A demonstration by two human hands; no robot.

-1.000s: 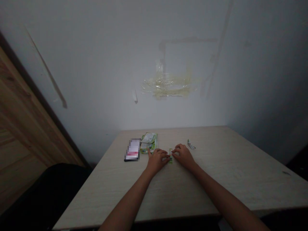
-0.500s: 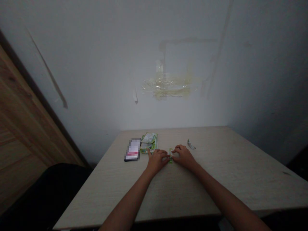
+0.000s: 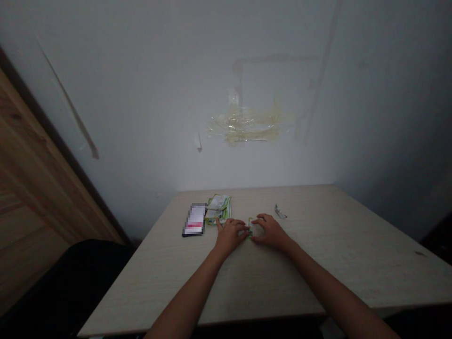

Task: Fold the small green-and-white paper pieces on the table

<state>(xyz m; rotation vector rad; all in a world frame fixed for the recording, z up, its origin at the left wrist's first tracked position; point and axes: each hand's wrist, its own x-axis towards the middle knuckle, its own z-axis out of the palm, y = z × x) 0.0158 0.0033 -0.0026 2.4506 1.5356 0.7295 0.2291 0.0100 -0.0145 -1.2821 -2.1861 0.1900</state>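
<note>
Between my hands a small green-and-white printed strip [image 3: 250,228], like a scrap of packaging, lies on the table, partly covered by fingers. My left hand [image 3: 230,235] has its thumb and fingers drawn together on the strip's left side. From the right, my right hand [image 3: 271,232] curves round it, thumb at the near end and fingers at the far end. Just beyond my left hand sit several flat green-and-white packets [image 3: 219,203], one on another. A torn, curled scrap [image 3: 281,212] lies beyond my right hand.
A phone [image 3: 195,220] with a blurred screen lies left of the packets. The pale wooden table [image 3: 169,278] meets a wall [image 3: 148,117] bearing peeling clear tape [image 3: 247,127]. A dark chair-like shape [image 3: 81,278] stands at the left, by a wooden panel [image 3: 42,188].
My right thumb has shifted slightly down toward the near end of the strip, and the right fingers have spread a little apart. My left hand has stayed almost still.
</note>
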